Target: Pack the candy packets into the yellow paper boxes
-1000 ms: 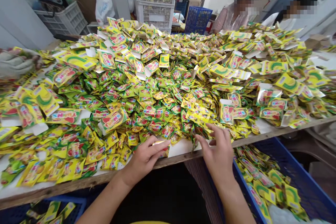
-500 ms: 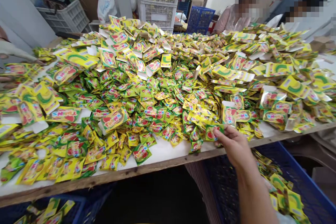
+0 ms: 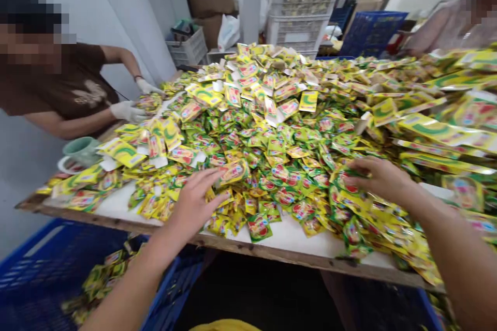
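Observation:
My left hand (image 3: 197, 200) reaches over the front of the pile with fingers stretched out and thumb apart. Its fingertips are beside the end of a small yellow and green box (image 3: 234, 171); whether they touch it I cannot tell. Further right, my right hand (image 3: 378, 180) has its fingers curled, with a green sachet (image 3: 344, 178) with a red fruit picture pinched at its fingertips. Around both hands lie many small shiny sachets (image 3: 287, 176), green and yellow, heaped on a white-topped table (image 3: 285, 235). Flat printed boxes (image 3: 308, 101) lie on top and behind.
Across the left side, a person in white gloves (image 3: 130, 111) handles packets. A green mug (image 3: 80, 151) stands near the left table corner. Blue crates (image 3: 29, 269) with packets sit below the wooden edge. Stacked white crates (image 3: 297, 33) and another person (image 3: 446, 26) are behind.
The view has swung left, bringing the gloved person and the mug into sight. My left hand has come into view over the sachets. My right hand still has a green sachet at its fingertips.

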